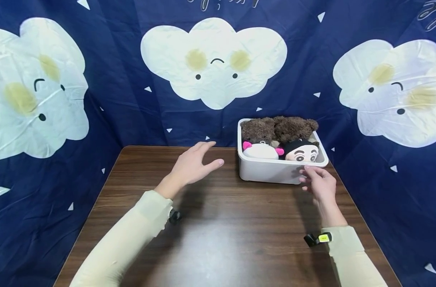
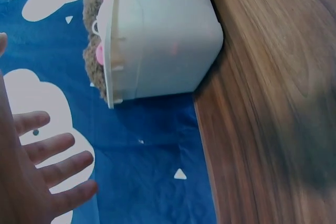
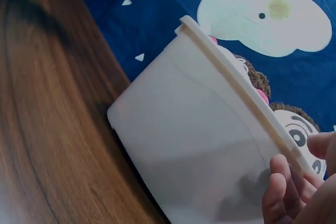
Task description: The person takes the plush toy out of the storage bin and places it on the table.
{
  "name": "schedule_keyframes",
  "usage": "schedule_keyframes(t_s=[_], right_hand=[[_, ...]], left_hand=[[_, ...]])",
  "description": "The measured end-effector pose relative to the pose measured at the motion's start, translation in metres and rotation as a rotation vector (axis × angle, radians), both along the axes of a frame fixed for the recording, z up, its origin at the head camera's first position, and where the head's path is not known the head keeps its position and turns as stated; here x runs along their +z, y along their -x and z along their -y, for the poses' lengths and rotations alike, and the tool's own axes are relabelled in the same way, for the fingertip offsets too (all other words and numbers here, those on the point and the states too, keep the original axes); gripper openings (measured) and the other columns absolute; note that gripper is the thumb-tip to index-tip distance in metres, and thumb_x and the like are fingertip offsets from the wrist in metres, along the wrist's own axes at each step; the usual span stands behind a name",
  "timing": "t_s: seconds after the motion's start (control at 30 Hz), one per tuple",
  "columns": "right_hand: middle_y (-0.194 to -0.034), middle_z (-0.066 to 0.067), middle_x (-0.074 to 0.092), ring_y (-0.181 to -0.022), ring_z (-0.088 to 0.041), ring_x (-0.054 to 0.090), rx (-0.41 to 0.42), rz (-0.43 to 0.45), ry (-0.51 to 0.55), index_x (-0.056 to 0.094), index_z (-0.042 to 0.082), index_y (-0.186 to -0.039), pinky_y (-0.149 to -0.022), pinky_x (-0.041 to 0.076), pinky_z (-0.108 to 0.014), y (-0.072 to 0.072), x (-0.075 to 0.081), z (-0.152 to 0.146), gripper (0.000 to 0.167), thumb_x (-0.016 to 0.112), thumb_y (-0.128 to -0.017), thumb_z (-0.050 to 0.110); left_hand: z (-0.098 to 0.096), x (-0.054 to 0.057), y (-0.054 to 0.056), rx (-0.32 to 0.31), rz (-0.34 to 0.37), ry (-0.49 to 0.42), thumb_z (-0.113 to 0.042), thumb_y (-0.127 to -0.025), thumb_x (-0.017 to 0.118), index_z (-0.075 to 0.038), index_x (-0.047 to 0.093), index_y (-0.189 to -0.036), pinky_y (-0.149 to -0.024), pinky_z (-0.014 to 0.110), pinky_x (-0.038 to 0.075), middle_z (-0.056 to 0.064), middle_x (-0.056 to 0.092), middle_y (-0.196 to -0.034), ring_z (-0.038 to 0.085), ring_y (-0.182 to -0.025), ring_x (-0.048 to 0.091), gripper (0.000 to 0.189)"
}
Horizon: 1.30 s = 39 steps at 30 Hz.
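Nearest, the right hand (image 1: 320, 181) curls its fingertips on the near right rim of the one white bin (image 1: 271, 171), which stands at the far right of the wooden table (image 1: 218, 239); the left hand (image 1: 194, 165) hovers open to its left, holding nothing. The bin looks rigid, smooth and light, best gripped by both side rims. Inside lie four soft plush toys (image 1: 279, 139).

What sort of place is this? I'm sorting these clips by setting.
Probably a staged recording corner, not a lived-in room: a wooden table, a cloud-print backdrop draped around it, and a white bin of plush toys.
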State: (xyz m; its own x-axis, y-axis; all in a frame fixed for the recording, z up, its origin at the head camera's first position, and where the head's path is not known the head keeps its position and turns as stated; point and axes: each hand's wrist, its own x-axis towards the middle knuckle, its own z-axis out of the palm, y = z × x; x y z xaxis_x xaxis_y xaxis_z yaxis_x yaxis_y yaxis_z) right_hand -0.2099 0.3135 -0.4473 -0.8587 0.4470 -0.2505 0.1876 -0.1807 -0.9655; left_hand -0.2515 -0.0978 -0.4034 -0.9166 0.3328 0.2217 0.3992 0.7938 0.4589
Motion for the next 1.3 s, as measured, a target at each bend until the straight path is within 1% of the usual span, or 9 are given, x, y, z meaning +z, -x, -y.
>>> schedule_keyframes(t_s=[0.17,0.4,0.57,0.7,0.83,0.97,1.1,1.2,1.3], right_hand=[[-0.079,0.005,0.078,-0.059,-0.008,0.069,-0.024,-0.001,0.153,0.068,0.012,-0.101,-0.043,0.050,-0.024,0.004,-0.002,-0.005,0.013,0.074,-0.096,0.022],[-0.076,0.005,0.077,-0.057,-0.006,0.067,-0.046,0.020,0.241,0.074,0.015,-0.093,-0.043,0.049,-0.024,0.008,-0.002,-0.009,0.006,0.074,-0.096,0.020],[-0.076,0.005,0.076,-0.058,-0.006,0.066,-0.092,0.017,0.266,0.074,0.015,-0.087,-0.044,0.049,-0.024,0.013,-0.003,-0.010,0.008,0.075,-0.095,0.016],[-0.075,0.005,0.076,-0.058,-0.006,0.066,-0.121,0.020,0.290,0.075,0.015,-0.086,-0.044,0.049,-0.024,0.015,-0.002,-0.010,0.008,0.076,-0.094,0.013],[-0.074,0.004,0.076,-0.057,-0.006,0.065,-0.147,0.026,0.306,0.077,0.015,-0.085,-0.044,0.049,-0.025,0.016,-0.001,-0.010,0.008,0.077,-0.093,0.013],[-0.073,0.004,0.076,-0.056,-0.006,0.065,-0.163,0.031,0.319,0.077,0.015,-0.084,-0.044,0.048,-0.025,0.019,-0.002,-0.010,0.008,0.077,-0.092,0.012],[-0.072,0.004,0.075,-0.054,-0.006,0.064,-0.178,0.031,0.340,0.078,0.015,-0.084,-0.043,0.047,-0.025,0.021,-0.003,-0.010,0.007,0.079,-0.091,0.012],[-0.071,0.004,0.075,-0.053,-0.006,0.064,-0.196,0.028,0.343,0.078,0.014,-0.085,-0.043,0.046,-0.024,0.022,-0.004,-0.010,0.006,0.079,-0.090,0.012],[-0.071,0.004,0.075,-0.053,-0.006,0.064,-0.211,0.030,0.333,0.077,0.014,-0.085,-0.043,0.046,-0.024,0.024,-0.006,-0.008,0.006,0.079,-0.091,0.013]], left_hand=[[-0.017,0.003,0.007,-0.016,0.005,0.014,-0.087,-0.086,0.043,-0.029,0.045,-0.155,-0.111,0.055,0.044,0.004,0.047,-0.158,0.027,-0.146,0.045,0.090],[-0.042,0.007,0.019,-0.063,-0.021,0.029,-0.084,-0.087,0.046,-0.025,0.046,-0.155,-0.109,0.053,0.046,0.003,0.053,-0.152,0.027,-0.138,0.052,0.089],[-0.058,0.006,0.029,-0.088,-0.027,0.049,-0.078,-0.088,0.051,-0.024,0.047,-0.154,-0.106,0.050,0.049,0.003,0.054,-0.150,0.026,-0.132,0.057,0.085],[-0.069,0.004,0.036,-0.108,-0.023,0.053,-0.069,-0.090,0.057,-0.023,0.050,-0.151,-0.104,0.047,0.050,0.001,0.055,-0.148,0.024,-0.128,0.059,0.076],[-0.080,0.004,0.044,-0.134,-0.023,0.039,-0.059,-0.091,0.064,-0.022,0.056,-0.147,-0.104,0.046,0.050,0.001,0.058,-0.145,0.024,-0.128,0.059,0.067],[-0.091,0.005,0.054,-0.171,0.003,0.007,-0.052,-0.091,0.069,-0.020,0.059,-0.144,-0.108,0.043,0.047,0.002,0.059,-0.144,0.023,-0.131,0.057,0.063],[-0.102,0.004,0.066,-0.215,0.022,-0.027,-0.045,-0.090,0.074,-0.017,0.062,-0.141,-0.108,0.039,0.047,0.003,0.063,-0.139,0.021,-0.127,0.059,0.059],[-0.111,0.003,0.073,-0.241,0.027,-0.005,-0.043,-0.090,0.076,-0.016,0.063,-0.139,-0.104,0.036,0.049,0.004,0.064,-0.137,0.020,-0.122,0.060,0.057],[-0.119,0.001,0.079,-0.259,0.037,0.045,-0.042,-0.090,0.076,-0.016,0.062,-0.140,-0.104,0.035,0.049,0.004,0.063,-0.139,0.019,-0.122,0.060,0.058]])
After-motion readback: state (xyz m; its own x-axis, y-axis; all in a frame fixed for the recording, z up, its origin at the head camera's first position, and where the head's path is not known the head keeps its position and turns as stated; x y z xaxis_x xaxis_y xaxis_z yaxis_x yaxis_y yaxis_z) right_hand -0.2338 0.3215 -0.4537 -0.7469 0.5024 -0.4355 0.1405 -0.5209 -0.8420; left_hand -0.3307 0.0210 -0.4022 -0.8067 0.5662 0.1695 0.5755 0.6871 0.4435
